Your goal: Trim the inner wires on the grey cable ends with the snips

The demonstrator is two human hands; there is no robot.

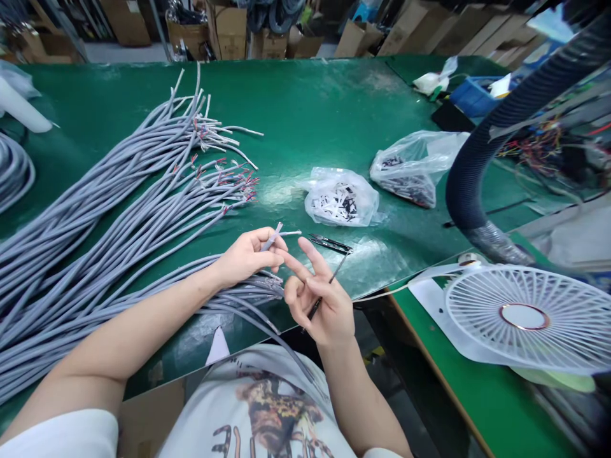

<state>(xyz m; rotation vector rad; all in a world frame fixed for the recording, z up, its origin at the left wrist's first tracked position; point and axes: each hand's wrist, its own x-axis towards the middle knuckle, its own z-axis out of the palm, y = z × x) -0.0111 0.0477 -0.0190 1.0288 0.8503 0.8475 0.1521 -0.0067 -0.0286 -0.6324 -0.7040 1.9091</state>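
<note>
With the hands at the centre of the dial and twelve at the far side of the counter (315, 102), the left hand (255, 254) pinches a grey cable (271, 241) between thumb and fingers, its cut end tipped up toward twelve. A thin white strand (291, 233) sticks out beside it toward one. The right hand (324, 299) is closed around a thin dark tool (314, 310), which slants up toward one, while two of its fingers stretch out toward eleven. The hands are close together; whether their fingertips touch, I cannot tell.

A pair of black snips (329, 243) lies near the right hand at two. A clear bag of small white and black pieces (341, 202) sits at one, and another bag of small dark pieces (410, 175) at two, just short of a thick dark hose (470, 165). A white fan (525, 315) is at three. Bundles of grey cables (138, 151) spread from eight to eleven, the upper ones showing red wire ends (248, 184).
</note>
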